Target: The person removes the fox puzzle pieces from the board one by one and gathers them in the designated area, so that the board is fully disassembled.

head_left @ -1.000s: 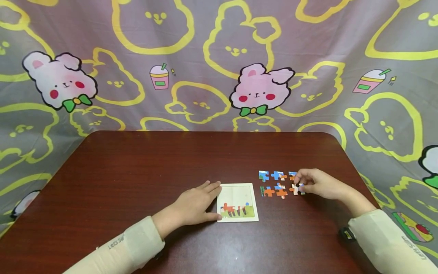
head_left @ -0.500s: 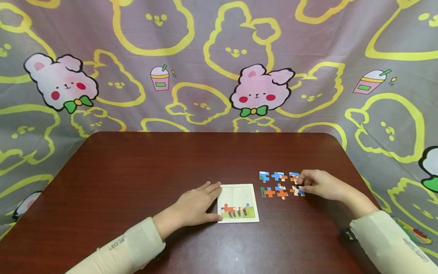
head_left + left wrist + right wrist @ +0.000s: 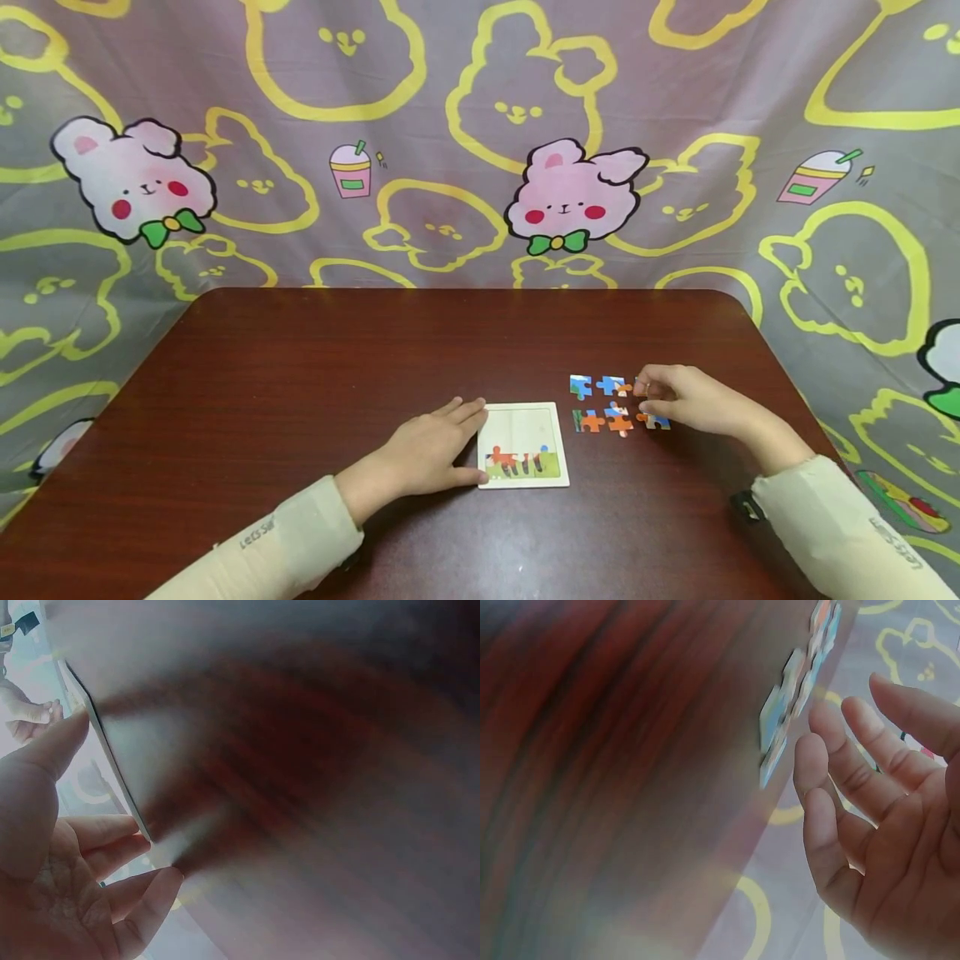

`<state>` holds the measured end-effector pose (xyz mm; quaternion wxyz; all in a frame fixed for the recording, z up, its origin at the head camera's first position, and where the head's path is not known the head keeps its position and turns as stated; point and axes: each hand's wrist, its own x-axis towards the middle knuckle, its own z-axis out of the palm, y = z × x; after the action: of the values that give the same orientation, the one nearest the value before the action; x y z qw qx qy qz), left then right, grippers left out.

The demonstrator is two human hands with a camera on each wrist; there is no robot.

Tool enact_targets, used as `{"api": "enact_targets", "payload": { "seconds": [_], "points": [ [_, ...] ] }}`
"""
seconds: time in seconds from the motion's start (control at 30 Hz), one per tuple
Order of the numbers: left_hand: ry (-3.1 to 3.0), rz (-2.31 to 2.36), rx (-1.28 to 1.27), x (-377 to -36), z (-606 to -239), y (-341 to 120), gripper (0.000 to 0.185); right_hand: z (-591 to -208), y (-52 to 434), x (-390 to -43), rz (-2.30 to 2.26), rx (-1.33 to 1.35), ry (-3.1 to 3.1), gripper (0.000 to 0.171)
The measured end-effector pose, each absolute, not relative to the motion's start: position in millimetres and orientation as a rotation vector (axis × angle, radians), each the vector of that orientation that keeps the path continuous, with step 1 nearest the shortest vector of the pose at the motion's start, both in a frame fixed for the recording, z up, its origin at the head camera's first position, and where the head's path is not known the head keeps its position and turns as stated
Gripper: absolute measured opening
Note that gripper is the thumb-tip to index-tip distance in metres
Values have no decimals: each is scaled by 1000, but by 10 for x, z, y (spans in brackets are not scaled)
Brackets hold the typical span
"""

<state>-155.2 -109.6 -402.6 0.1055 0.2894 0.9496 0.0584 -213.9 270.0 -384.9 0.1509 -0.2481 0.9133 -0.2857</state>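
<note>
A square puzzle tray [image 3: 525,482] lies flat, its lower strip filled with joined puzzle pieces [image 3: 521,465] showing orange and green. My left hand [image 3: 431,446] rests at its left side, thumb and fingertips along the edge; the left wrist view shows the straight fingers at that thin edge. To the tray's right, loose jigsaw pieces lie in two rows, among them a blue-green one [image 3: 580,386] and an orange one [image 3: 619,419]. Over the right end of these rows hovers my right hand [image 3: 693,404], partly hiding two pieces. Nothing shows between its loosely bent fingers [image 3: 821,817] in the right wrist view.
The dark red-brown table [image 3: 360,350] carries the tray and pieces. Behind it and along both sides hangs a grey curtain [image 3: 442,100] printed with yellow outlines and pink rabbits.
My right hand first drew slightly right off the lower right piece, then shifted left over the right end of the rows. The left hand and tray have stayed in place.
</note>
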Motion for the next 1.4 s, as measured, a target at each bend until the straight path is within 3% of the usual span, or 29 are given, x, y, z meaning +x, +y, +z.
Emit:
{"api": "enact_targets", "payload": {
  "seconds": [1.4],
  "points": [
    [2786, 185, 844, -1574, -4015, -1091, 86, -3900, 1309, -2133, -780, -1088, 2249, 10]
  ]
}}
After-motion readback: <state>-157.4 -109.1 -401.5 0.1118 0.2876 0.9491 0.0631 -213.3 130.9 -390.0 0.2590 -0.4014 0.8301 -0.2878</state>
